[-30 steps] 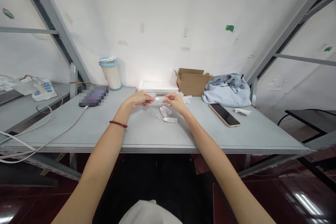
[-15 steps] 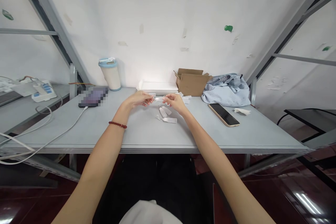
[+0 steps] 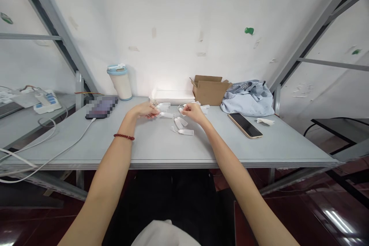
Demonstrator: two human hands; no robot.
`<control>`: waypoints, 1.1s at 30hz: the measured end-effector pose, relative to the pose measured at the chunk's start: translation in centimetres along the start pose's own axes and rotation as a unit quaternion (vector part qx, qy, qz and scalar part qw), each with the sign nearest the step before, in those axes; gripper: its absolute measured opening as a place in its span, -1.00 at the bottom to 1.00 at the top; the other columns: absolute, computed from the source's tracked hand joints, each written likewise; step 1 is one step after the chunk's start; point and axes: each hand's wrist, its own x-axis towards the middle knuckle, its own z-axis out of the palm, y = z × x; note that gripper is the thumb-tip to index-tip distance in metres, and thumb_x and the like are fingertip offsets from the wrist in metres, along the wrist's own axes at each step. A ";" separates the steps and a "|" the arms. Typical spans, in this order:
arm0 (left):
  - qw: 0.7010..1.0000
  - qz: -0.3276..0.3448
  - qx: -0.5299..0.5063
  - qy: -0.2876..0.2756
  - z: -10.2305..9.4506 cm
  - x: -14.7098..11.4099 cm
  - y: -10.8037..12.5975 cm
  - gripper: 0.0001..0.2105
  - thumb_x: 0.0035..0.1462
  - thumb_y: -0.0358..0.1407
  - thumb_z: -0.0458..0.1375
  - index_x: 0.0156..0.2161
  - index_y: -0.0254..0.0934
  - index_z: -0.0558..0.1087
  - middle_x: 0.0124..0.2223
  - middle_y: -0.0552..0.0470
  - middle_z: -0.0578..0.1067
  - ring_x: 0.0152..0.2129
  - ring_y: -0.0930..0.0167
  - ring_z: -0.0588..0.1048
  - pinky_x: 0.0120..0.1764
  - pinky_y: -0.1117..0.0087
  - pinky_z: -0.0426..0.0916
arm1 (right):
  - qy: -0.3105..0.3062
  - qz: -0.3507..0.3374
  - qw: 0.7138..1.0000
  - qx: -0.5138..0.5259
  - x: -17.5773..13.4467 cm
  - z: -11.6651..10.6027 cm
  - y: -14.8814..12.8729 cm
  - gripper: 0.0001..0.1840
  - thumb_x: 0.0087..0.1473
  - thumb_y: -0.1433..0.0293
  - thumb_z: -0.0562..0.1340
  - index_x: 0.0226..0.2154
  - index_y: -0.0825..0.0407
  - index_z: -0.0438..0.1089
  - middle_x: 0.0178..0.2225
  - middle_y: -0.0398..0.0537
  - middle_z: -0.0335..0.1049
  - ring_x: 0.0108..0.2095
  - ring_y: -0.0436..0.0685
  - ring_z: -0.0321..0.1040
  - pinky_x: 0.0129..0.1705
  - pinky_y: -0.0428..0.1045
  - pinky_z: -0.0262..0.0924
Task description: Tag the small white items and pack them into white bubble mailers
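Toward the back edge of the table [image 3: 161,148], near its middle, the left hand [image 3: 147,110] is resting with thumb and fingers drawn together at the corded end of a white tag [image 3: 166,115]; I cannot tell whether they are gripping the cord. That tag is lying crosswise, its broad end pointing toward the right edge. The right hand [image 3: 192,111] is bending its fingertips close together over a small white loop [image 3: 180,108], though whether they are pinching it is too small to tell. Between the hands and the front edge, three loose tags [image 3: 186,132] are lying close together. More tags [image 3: 163,106] are sitting just behind the left fingers. Along the back edge, a white stack [image 3: 173,96] and a cardboard box [image 3: 210,94] are standing side by side, while a phone [image 3: 245,125] is lying toward the right edge.
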 end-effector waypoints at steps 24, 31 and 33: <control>0.951 0.038 0.249 0.178 0.5 1.7 -0.6 -0.74 -0.07 -0.30 0.18 -0.72 -0.25 0.38 -0.67 -0.01 0.42 -0.62 0.36 0.40 -0.52 0.43 0.16 | -0.130 0.038 0.957 -0.257 -0.8 -0.2 -0.6 -0.69 -0.07 0.29 0.31 -0.69 0.04 0.29 -0.61 -0.11 0.27 -0.51 0.04 0.20 -0.48 -0.05 -0.09; 0.965 0.074 0.174 0.182 2.2 0.9 1.0 -0.79 -0.03 -0.33 0.14 -0.64 -0.27 0.37 -0.61 0.01 0.46 -0.63 0.41 0.40 -0.51 0.45 0.22 | -0.092 0.044 0.974 -0.202 -0.6 0.1 -0.2 -0.69 -0.11 0.29 0.28 -0.70 0.03 0.21 -0.62 -0.17 0.23 -0.50 0.01 0.16 -0.46 -0.06 -0.08; 0.981 0.067 0.094 0.154 2.7 0.4 1.7 -0.89 -0.02 -0.32 0.16 -0.51 -0.29 0.43 -0.56 0.00 0.48 -0.62 0.42 0.41 -0.52 0.44 0.25 | -0.070 0.023 0.988 -0.138 -0.5 0.1 -0.3 -0.73 -0.10 0.27 0.25 -0.66 0.04 0.23 -0.60 -0.19 0.23 -0.50 0.00 0.15 -0.44 -0.07 -0.06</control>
